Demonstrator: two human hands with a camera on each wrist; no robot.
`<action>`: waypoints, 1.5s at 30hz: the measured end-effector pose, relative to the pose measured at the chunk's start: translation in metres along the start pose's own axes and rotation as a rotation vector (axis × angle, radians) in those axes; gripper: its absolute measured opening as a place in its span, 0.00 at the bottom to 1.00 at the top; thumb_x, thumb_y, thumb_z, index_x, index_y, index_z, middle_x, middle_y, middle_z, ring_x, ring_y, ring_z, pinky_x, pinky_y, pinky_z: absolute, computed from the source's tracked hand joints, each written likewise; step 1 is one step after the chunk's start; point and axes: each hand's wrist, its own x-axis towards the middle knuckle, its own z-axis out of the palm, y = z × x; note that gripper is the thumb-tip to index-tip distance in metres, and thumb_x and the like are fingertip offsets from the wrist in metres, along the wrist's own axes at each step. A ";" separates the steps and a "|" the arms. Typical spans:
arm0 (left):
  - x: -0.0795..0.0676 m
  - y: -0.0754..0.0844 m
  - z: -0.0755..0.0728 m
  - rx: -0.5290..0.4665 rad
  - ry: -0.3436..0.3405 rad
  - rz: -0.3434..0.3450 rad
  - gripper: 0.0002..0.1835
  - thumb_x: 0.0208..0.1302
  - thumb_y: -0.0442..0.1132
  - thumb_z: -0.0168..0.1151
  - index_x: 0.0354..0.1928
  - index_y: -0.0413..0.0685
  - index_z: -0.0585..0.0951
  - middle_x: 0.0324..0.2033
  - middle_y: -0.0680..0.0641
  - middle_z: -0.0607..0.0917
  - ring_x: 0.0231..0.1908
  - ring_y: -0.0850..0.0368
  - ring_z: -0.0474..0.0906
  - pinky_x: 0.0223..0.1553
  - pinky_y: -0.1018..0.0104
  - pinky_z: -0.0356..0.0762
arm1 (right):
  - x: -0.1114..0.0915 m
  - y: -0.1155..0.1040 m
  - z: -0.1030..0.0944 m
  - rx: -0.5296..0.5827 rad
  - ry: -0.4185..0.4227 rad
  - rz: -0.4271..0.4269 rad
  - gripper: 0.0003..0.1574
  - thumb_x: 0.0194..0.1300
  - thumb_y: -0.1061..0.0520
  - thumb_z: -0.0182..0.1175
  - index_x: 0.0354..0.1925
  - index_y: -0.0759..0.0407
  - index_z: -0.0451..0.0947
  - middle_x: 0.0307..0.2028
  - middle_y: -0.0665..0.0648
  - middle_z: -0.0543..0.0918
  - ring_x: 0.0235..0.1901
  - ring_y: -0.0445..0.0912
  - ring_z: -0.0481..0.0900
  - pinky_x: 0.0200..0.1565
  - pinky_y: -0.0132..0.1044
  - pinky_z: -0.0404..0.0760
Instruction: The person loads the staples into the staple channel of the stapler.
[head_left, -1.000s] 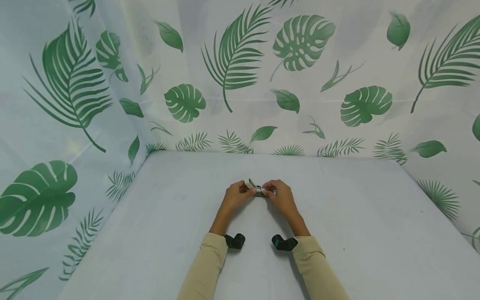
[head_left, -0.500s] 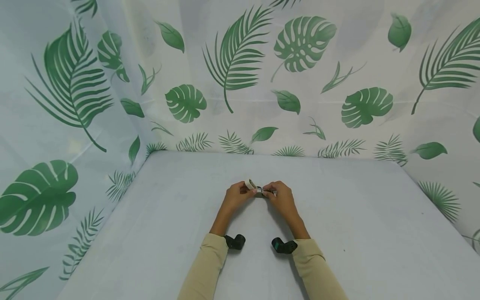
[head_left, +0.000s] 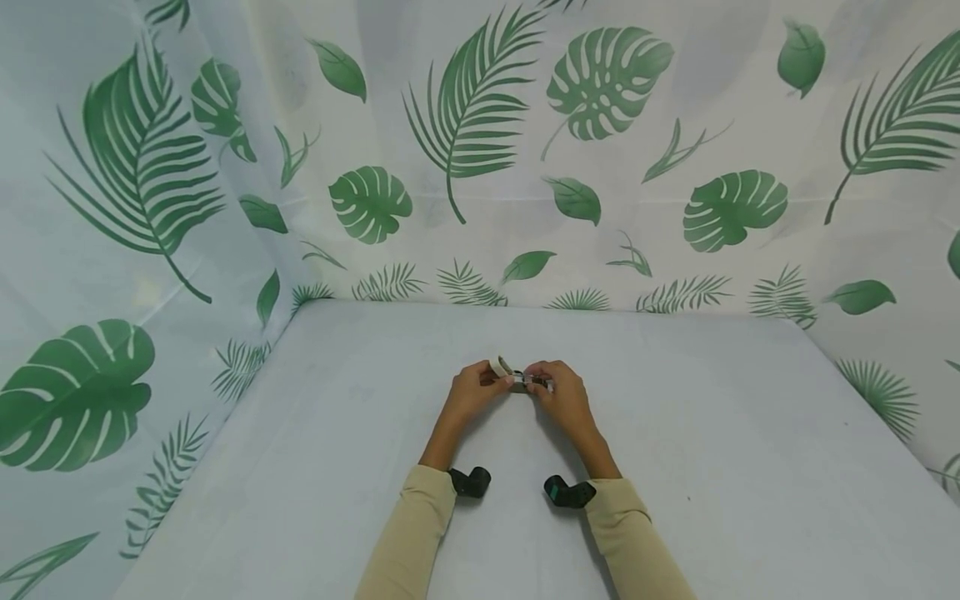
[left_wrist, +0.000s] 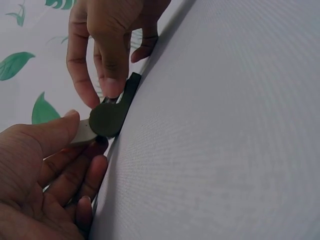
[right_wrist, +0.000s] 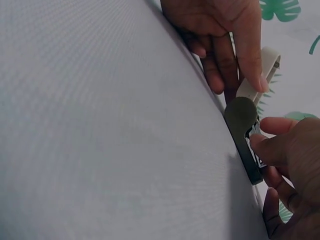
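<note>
A small stapler [head_left: 519, 386] stands opened out between the two hands, low over the white table. Its dark green base [left_wrist: 107, 120] has a round hinge end, and its cream top [right_wrist: 270, 57] is swung up and back. My left hand [head_left: 472, 392] pinches the cream part near the hinge, thumb on the near side. With thumb and fingertips, my right hand [head_left: 561, 392] pinches at the metal channel [right_wrist: 255, 131] inside the base. Those fingers partly hide the channel in the right wrist view.
The white-covered table [head_left: 300, 467] spreads around both hands. Leaf-printed cloth [head_left: 465, 167] hangs behind it and at both sides. Black wrist cameras [head_left: 471, 482] sit at both cuffs, beneath the forearms' beige sleeves [head_left: 408, 533].
The right fingertips shift slightly, and more of the metal part shows under the right hand. My left hand and the cream top keep their place.
</note>
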 end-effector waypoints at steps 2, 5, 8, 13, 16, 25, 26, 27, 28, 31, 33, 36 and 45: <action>0.000 0.001 0.000 0.001 -0.001 -0.005 0.17 0.66 0.45 0.64 0.50 0.39 0.81 0.50 0.39 0.86 0.53 0.44 0.83 0.57 0.52 0.77 | 0.000 0.001 0.000 -0.010 -0.003 -0.009 0.10 0.59 0.65 0.67 0.41 0.60 0.85 0.44 0.62 0.84 0.44 0.54 0.81 0.44 0.51 0.78; -0.001 0.002 0.000 0.003 -0.001 -0.013 0.17 0.66 0.45 0.64 0.50 0.40 0.81 0.50 0.39 0.86 0.53 0.44 0.82 0.58 0.52 0.77 | 0.000 0.002 0.001 -0.023 -0.002 -0.023 0.09 0.59 0.65 0.67 0.40 0.59 0.86 0.43 0.62 0.84 0.43 0.54 0.80 0.42 0.49 0.77; -0.002 0.003 -0.001 -0.007 -0.002 -0.016 0.17 0.66 0.45 0.64 0.50 0.40 0.82 0.50 0.39 0.86 0.53 0.44 0.82 0.58 0.51 0.76 | 0.000 0.003 0.001 -0.022 0.004 -0.031 0.09 0.59 0.66 0.67 0.39 0.58 0.86 0.43 0.62 0.84 0.43 0.53 0.80 0.41 0.49 0.77; -0.001 0.002 -0.001 -0.004 0.000 -0.009 0.17 0.66 0.45 0.64 0.49 0.41 0.82 0.49 0.40 0.86 0.52 0.45 0.83 0.57 0.52 0.77 | -0.001 0.003 0.001 -0.014 0.012 -0.027 0.08 0.59 0.66 0.67 0.39 0.59 0.85 0.42 0.62 0.83 0.42 0.54 0.80 0.41 0.48 0.77; -0.001 0.001 -0.001 -0.002 -0.003 -0.013 0.16 0.66 0.45 0.64 0.49 0.41 0.82 0.49 0.40 0.86 0.52 0.45 0.83 0.57 0.53 0.77 | -0.001 0.002 0.001 -0.007 0.014 -0.027 0.08 0.58 0.67 0.67 0.38 0.60 0.85 0.42 0.63 0.83 0.40 0.53 0.80 0.40 0.47 0.76; -0.001 0.003 -0.001 0.009 0.001 -0.015 0.17 0.66 0.46 0.64 0.49 0.40 0.82 0.49 0.39 0.86 0.52 0.45 0.83 0.56 0.53 0.77 | -0.001 0.004 0.000 0.014 0.037 -0.050 0.06 0.57 0.67 0.69 0.35 0.62 0.83 0.40 0.63 0.84 0.42 0.54 0.81 0.42 0.48 0.78; -0.001 0.003 -0.001 0.010 0.002 -0.015 0.17 0.66 0.46 0.64 0.49 0.40 0.82 0.49 0.39 0.86 0.52 0.45 0.83 0.56 0.53 0.77 | -0.001 0.005 0.000 0.015 0.038 -0.047 0.06 0.57 0.66 0.69 0.35 0.62 0.83 0.40 0.63 0.84 0.43 0.55 0.82 0.43 0.49 0.79; -0.002 0.003 -0.001 0.010 0.001 -0.014 0.17 0.66 0.46 0.64 0.50 0.40 0.82 0.49 0.39 0.86 0.52 0.45 0.83 0.57 0.52 0.77 | -0.001 0.005 0.000 0.019 0.037 -0.042 0.06 0.57 0.66 0.69 0.35 0.62 0.83 0.40 0.63 0.84 0.44 0.55 0.82 0.44 0.50 0.79; -0.002 0.003 -0.001 0.011 0.001 -0.014 0.17 0.66 0.46 0.64 0.50 0.40 0.82 0.50 0.39 0.86 0.52 0.44 0.83 0.57 0.52 0.77 | -0.001 0.005 0.000 0.019 0.038 -0.040 0.06 0.57 0.66 0.69 0.35 0.62 0.82 0.40 0.62 0.84 0.45 0.55 0.83 0.44 0.51 0.79; -0.002 0.003 0.000 0.008 -0.002 -0.018 0.17 0.66 0.46 0.64 0.50 0.40 0.82 0.50 0.39 0.86 0.53 0.44 0.83 0.57 0.52 0.77 | -0.002 0.006 -0.001 0.033 0.040 -0.026 0.06 0.57 0.67 0.69 0.35 0.63 0.82 0.39 0.62 0.85 0.45 0.56 0.83 0.45 0.51 0.80; -0.003 0.003 0.000 0.006 -0.004 -0.023 0.18 0.66 0.46 0.64 0.51 0.41 0.82 0.50 0.39 0.86 0.53 0.44 0.82 0.57 0.51 0.77 | -0.003 0.006 -0.001 0.042 0.045 -0.023 0.07 0.57 0.67 0.69 0.35 0.63 0.82 0.39 0.62 0.85 0.45 0.56 0.83 0.45 0.50 0.80; -0.002 0.002 0.001 0.008 -0.008 -0.026 0.18 0.67 0.46 0.63 0.51 0.41 0.81 0.51 0.39 0.85 0.54 0.44 0.82 0.58 0.51 0.76 | -0.003 0.006 -0.001 0.043 0.052 -0.019 0.06 0.57 0.67 0.69 0.35 0.64 0.82 0.38 0.62 0.86 0.45 0.56 0.84 0.44 0.49 0.80; -0.001 0.001 0.002 0.027 -0.006 -0.020 0.18 0.67 0.47 0.63 0.49 0.40 0.82 0.49 0.39 0.86 0.53 0.44 0.82 0.57 0.50 0.76 | -0.004 0.009 0.000 0.062 0.062 -0.018 0.07 0.57 0.68 0.69 0.35 0.63 0.81 0.39 0.62 0.87 0.45 0.55 0.84 0.43 0.48 0.80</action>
